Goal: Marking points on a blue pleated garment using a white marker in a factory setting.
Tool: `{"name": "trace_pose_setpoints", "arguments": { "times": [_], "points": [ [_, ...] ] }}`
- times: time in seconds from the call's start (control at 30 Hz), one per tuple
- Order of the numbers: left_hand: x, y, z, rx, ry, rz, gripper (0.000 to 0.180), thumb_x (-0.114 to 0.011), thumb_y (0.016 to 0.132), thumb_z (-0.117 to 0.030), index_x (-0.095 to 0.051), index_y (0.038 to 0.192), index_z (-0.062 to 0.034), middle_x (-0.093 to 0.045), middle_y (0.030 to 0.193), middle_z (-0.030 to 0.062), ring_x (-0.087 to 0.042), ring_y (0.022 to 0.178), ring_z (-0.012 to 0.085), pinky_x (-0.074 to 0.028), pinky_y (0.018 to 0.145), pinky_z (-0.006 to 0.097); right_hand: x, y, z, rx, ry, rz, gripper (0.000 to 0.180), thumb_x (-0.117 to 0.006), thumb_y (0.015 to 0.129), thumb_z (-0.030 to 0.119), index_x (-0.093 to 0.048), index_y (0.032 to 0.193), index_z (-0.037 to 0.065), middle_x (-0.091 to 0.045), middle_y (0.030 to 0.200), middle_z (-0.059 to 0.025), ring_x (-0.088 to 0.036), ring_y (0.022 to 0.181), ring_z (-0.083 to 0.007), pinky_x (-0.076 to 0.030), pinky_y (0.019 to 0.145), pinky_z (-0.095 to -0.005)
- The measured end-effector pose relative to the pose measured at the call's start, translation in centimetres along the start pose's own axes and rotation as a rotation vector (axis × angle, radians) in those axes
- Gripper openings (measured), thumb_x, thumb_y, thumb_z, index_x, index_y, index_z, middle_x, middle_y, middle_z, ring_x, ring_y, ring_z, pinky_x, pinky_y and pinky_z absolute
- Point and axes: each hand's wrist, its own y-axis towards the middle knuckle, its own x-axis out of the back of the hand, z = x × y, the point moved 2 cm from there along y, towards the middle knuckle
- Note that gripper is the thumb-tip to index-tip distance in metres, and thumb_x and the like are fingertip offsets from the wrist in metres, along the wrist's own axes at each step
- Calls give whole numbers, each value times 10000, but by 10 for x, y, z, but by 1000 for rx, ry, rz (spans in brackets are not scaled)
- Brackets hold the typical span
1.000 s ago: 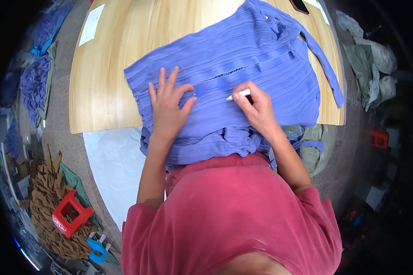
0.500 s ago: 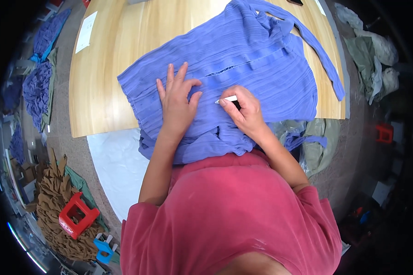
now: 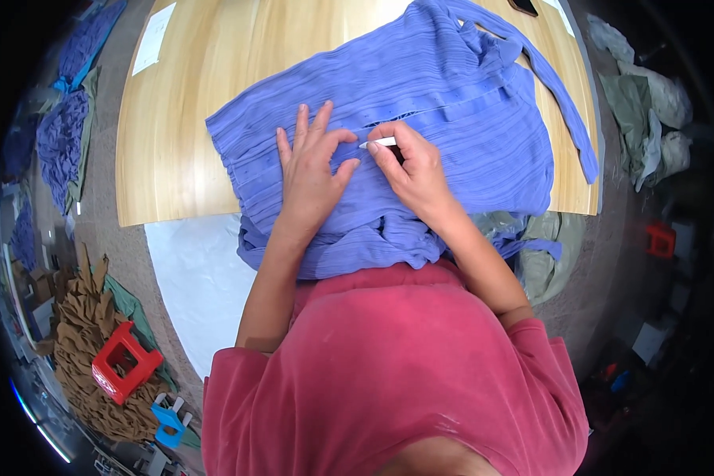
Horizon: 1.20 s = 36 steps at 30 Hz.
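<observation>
My left hand (image 3: 313,163) lies flat, fingers spread wide, pressing on the blue pleated garment (image 3: 420,119). My right hand (image 3: 411,163) is just beside it, fingers pinched closed around a small white piece of chalk (image 3: 378,143), whose tip touches the cloth between my two hands. The garment is spread across the near half of the light wooden table (image 3: 174,119), its lower edge bunched and hanging over the table's front edge against my red shirt (image 3: 397,365). A long blue strap (image 3: 563,103) of the same cloth runs off toward the table's right side. A white sheet of paper (image 3: 152,38) sits at the table's far left corner. Under the table edge, to my left, a pale white sheet (image 3: 194,278) covers the floor. Further left lie heaps of brown fabric pieces (image 3: 79,317) with a red plastic stool (image 3: 120,361) and a small blue stool (image 3: 169,419) on them. More blue cloth (image 3: 59,139) is piled at the far left, and grey-green fabric (image 3: 639,95) lies well apart on the right.
</observation>
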Motion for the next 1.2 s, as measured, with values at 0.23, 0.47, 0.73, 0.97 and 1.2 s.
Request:
{"name": "trace_pose_setpoints", "arguments": {
  "times": [0.23,0.47,0.73,0.97,1.2],
  "points": [
    [0,-2,2,-11,-7,-10,278,-755,764,-143,-645,1020,-146,-409,1493,135,-217,1452,381,-69,1140,623,-3,4,7,147,-95,-47,104,-672,864,70,-622,944,25,-620,806,-107,-603,692,-252,-467,612,-336],
    [1,-1,2,-21,-7,-18,274,-749,771,-148,-642,1023,-140,-411,1490,138,-224,1449,382,-74,1142,618,-8,6,5,137,-135,-54,110,-684,851,81,-617,922,30,-621,794,-109,-609,698,-278,-472,621,-356],
    [1,-1,2,-26,6,-30,285,-751,761,-144,-644,1024,-133,-417,1487,137,-242,1441,386,-96,1140,620,-12,10,4,152,-193,-21,99,-681,841,74,-609,896,35,-622,791,-103,-616,716,-289,-480,634,-366],
    [0,-1,4,-28,9,-33,286,-755,754,-152,-658,1023,-143,-427,1483,124,-253,1441,370,-104,1143,616,-2,19,10,121,-300,-8,105,-690,875,124,-618,892,49,-601,702,-45,-577,630,-147,-442,546,-292],
    [14,-10,24,-27,36,1,247,-757,757,-163,-681,991,-170,-429,1488,97,-248,1450,341,-83,1166,568,45,-32,-27,-374,262,-84,107,-619,956,124,-595,913,30,-579,730,26,-503,673,-30,-394,585,-191]
  ]
}}
